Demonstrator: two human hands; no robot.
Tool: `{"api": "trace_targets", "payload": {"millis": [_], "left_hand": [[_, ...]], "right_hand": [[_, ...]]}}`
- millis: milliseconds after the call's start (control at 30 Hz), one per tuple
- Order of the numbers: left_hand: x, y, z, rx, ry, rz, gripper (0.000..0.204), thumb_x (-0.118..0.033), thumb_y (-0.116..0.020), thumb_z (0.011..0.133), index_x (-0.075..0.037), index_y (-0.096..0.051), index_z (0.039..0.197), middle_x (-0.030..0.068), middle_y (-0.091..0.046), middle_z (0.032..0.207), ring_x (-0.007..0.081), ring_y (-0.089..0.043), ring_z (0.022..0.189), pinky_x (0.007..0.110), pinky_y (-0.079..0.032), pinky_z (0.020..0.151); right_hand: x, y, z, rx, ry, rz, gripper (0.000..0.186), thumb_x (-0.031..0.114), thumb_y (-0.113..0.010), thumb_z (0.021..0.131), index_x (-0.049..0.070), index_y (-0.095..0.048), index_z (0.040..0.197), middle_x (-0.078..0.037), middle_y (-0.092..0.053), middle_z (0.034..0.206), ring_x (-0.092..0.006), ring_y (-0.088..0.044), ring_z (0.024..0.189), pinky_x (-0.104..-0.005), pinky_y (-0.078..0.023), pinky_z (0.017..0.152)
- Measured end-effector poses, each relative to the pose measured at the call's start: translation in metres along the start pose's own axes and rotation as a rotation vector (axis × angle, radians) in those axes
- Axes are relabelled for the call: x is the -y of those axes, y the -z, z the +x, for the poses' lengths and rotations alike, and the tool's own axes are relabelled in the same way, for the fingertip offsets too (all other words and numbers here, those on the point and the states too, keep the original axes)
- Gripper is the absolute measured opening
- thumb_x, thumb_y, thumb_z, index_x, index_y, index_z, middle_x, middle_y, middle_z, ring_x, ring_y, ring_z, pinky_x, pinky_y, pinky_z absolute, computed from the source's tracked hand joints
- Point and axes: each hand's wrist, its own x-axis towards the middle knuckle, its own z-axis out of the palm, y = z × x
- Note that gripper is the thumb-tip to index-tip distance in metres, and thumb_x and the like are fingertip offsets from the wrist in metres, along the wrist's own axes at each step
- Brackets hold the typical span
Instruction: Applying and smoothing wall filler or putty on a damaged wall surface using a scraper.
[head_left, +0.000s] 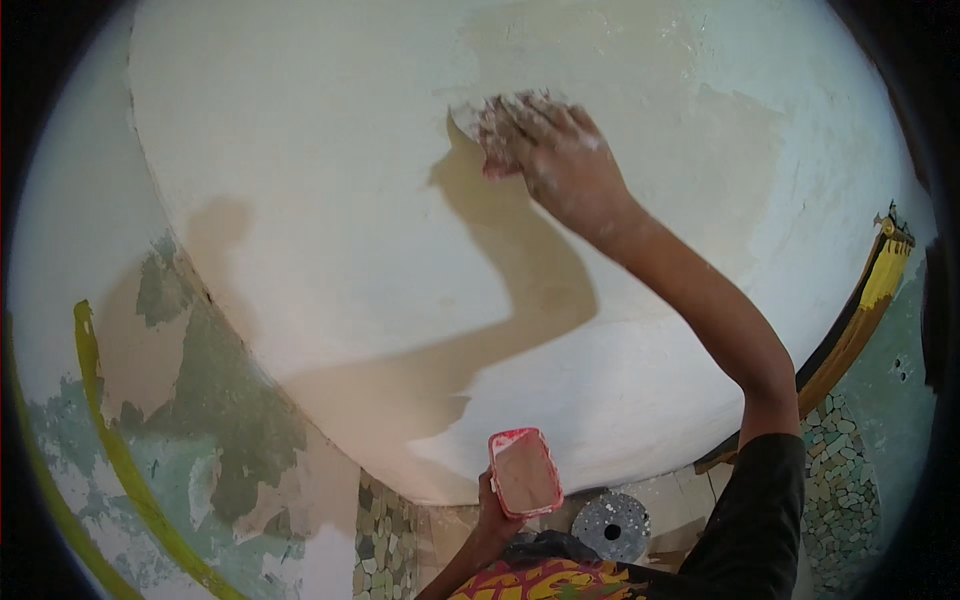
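- Two bare hands showed in my remote view, working at a broad pale wall (pixel 330 190).
- Right hand (pixel 563 150): smeared with white, it was raised against the wall. I saw its fingers bent and close together, gripping a thin, whitish and reddish piece (pixel 497 163) flat to the surface; its kind I could not tell.
- Left hand (pixel 490 515): low and near the body, it gripped a red-rimmed tub (pixel 515 433) of pinkish paste, thumb along the side. I could not tell how its hidden fingers lay.
- Beside the tub, lower down, I saw a grey speckled disc (pixel 632 522) with a dark central hole.
- Far left, a yellow-green strip (pixel 118 458) curved past patchy green plaster (pixel 235 415).
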Motion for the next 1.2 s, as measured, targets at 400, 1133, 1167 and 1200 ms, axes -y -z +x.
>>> {"api": "trace_targets", "payload": {"millis": [400,1133,1167,1200], "left_hand": [[-0.001,0.001,0.005,-0.057,0.001,0.03,0.061,-0.049,-0.043,0.1,-0.015,-0.048,0.151,0.0095,-0.059,0.143,0.0316,-0.059,0.13,0.059,-0.048,0.109],[-0.004,-0.007,0.002,0.045,0.009,-0.005,0.065,-0.054,-0.047,0.097,-0.018,-0.049,0.15,0.0091,-0.058,0.145,0.0333,-0.057,0.132,0.06,-0.047,0.108],[-0.005,-0.006,0.004,0.063,0.016,-0.027,0.065,-0.055,-0.047,0.096,-0.018,-0.049,0.15,0.0092,-0.058,0.145,0.0333,-0.057,0.132,0.06,-0.047,0.109],[-0.005,-0.005,0.005,0.061,0.018,-0.026,0.065,-0.055,-0.047,0.096,-0.018,-0.049,0.15,0.0092,-0.058,0.145,0.0333,-0.057,0.132,0.06,-0.047,0.109]], "right_hand": [[-0.05,0.055,0.093,0.122,-0.631,0.101,0.03,0.021,-0.062,0.095,0.009,-0.073,0.12,-0.016,-0.072,0.113,-0.0347,-0.066,0.108,-0.0481,-0.051,0.096],[-0.012,0.039,0.022,0.289,0.034,-0.013,0.025,0.024,-0.069,0.093,0.015,-0.077,0.115,-0.007,-0.073,0.124,-0.0236,-0.067,0.111,-0.0391,-0.049,0.099],[-0.014,0.043,0.029,0.325,0.045,0.011,0.026,0.021,-0.067,0.094,0.014,-0.075,0.118,-0.007,-0.073,0.123,-0.0245,-0.068,0.111,-0.0398,-0.049,0.101],[-0.018,0.047,0.037,0.361,0.056,0.037,0.028,0.018,-0.066,0.094,0.013,-0.074,0.121,-0.008,-0.073,0.121,-0.0254,-0.068,0.112,-0.0404,-0.049,0.102]]}}
